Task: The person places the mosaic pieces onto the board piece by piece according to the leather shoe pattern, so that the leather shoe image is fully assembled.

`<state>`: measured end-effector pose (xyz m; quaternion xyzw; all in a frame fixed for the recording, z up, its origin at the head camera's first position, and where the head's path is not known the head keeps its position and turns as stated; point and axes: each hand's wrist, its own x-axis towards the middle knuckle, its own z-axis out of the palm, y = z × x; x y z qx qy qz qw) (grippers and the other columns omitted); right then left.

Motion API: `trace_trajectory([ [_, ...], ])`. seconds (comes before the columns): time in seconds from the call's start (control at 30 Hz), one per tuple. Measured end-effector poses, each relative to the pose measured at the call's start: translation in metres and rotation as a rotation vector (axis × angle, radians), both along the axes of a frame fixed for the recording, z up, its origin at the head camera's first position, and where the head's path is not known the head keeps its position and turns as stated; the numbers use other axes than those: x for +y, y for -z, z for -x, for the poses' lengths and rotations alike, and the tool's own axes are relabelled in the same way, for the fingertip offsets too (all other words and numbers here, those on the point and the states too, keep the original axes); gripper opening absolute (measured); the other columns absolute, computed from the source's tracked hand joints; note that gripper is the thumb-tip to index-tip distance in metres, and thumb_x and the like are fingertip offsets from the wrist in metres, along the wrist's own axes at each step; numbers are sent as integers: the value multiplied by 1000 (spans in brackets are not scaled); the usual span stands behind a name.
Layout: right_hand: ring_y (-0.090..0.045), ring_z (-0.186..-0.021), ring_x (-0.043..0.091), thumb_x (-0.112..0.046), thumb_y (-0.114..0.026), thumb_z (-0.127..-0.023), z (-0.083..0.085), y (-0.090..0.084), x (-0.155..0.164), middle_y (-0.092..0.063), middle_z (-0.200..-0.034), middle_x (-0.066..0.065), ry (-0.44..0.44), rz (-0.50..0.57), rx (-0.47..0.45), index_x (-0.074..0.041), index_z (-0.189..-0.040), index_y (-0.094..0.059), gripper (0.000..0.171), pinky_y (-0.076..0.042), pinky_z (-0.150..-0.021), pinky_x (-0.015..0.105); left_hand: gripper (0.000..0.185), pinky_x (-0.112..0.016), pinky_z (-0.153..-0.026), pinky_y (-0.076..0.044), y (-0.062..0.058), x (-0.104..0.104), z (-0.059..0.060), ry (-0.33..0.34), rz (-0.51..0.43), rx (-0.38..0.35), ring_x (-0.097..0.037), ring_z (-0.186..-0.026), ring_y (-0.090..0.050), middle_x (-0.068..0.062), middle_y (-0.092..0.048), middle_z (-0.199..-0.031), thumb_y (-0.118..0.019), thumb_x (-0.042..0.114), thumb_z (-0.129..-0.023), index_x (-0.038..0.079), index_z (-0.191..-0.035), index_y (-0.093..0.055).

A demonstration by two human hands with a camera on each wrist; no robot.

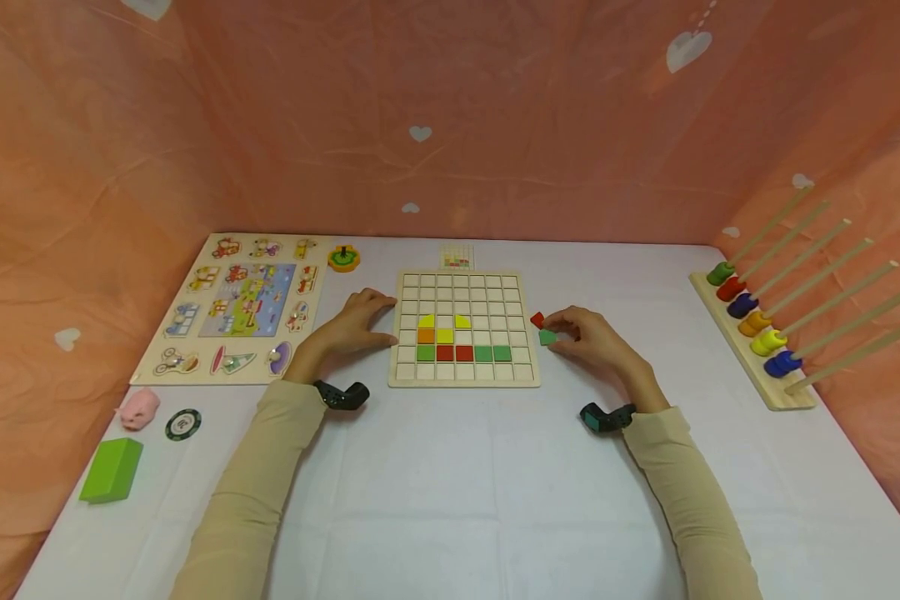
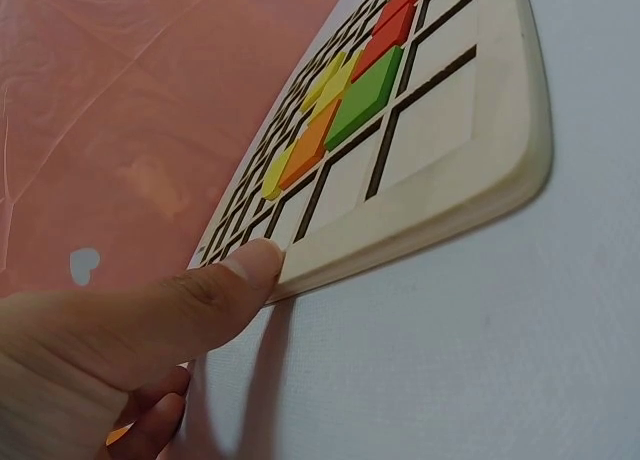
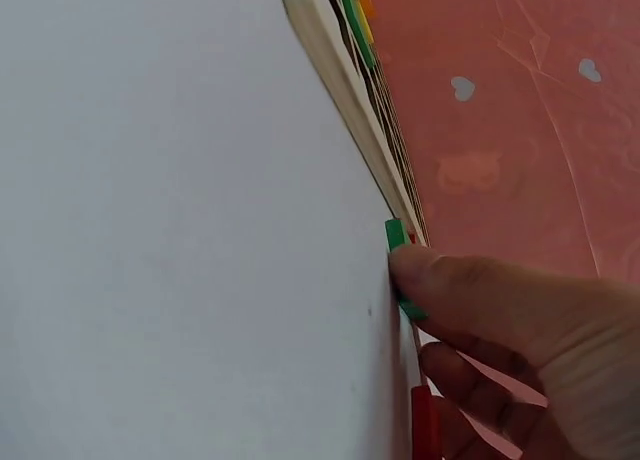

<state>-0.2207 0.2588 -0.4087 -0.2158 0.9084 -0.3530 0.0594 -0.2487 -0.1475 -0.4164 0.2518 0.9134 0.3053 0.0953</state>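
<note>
A square wooden grid board [image 1: 461, 379] lies flat, with green, red, orange and yellow tiles in several of its cells. At its left edge my left hand [image 1: 356, 323] rests with thumb and fingers spread apart. In the left wrist view the thumb [image 2: 225, 280] touches the board's rim. Just off the right edge, my right hand [image 1: 588, 340] holds a green tile [image 1: 547, 337] between thumb and fingers. The right wrist view shows the thumb against this green tile [image 3: 394, 234], its fingers partly hidden. A loose red tile [image 1: 537, 320] lies beside the right fingertips.
Behind the board lies a small pattern card [image 1: 457, 257]. To the left are a picture puzzle board [image 1: 146, 358], a round toy [image 1: 343, 258], a pink pig [image 1: 138, 409], a round chip [image 1: 183, 424] and a green block [image 1: 112, 471]. A peg stand [image 1: 791, 400] with colored rings stands right.
</note>
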Motion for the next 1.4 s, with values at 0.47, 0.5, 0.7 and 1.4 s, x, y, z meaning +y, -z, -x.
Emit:
trace_trajectory([
  [0.47,-55,-84,23,-5,-74,-77,8,-8,-15,-64,-93,10,-71,65,127,-1,-104,-68,28,-45,-76,35,70,-50,-104,-25,1,0,1,-1,4,2,-37,-121,-31,-23,-39,-129,-72,23,-81,-5,-137,-40],
  [0.5,-54,-83,23,-6,-74,-77,8,-8,-20,-64,-92,10,-87,83,134,-1,-104,-68,28,-45,-76,35,70,-51,-104,-25,1,0,1,0,5,6,-38,-120,-31,-23,-39,-129,-72,23,-81,-5,-137,-40],
  [0.7,-50,-78,24,-6,-74,-78,12,-7,-51,-62,-92,11,-161,131,136,-1,-101,-67,25,-42,-67,30,69,-50,-104,-26,1,0,0,6,12,20,-38,-119,-32,-23,-40,-128,-72,23,-81,-5,-136,-40],
  [1.4,-57,-84,16,-13,-75,-78,19,9,-105,-67,-89,2,-279,67,279,-9,-85,-72,9,-44,-78,31,70,-51,-104,-26,2,0,0,6,7,21,-38,-120,-32,-23,-40,-129,-73,24,-80,-5,-136,-40],
])
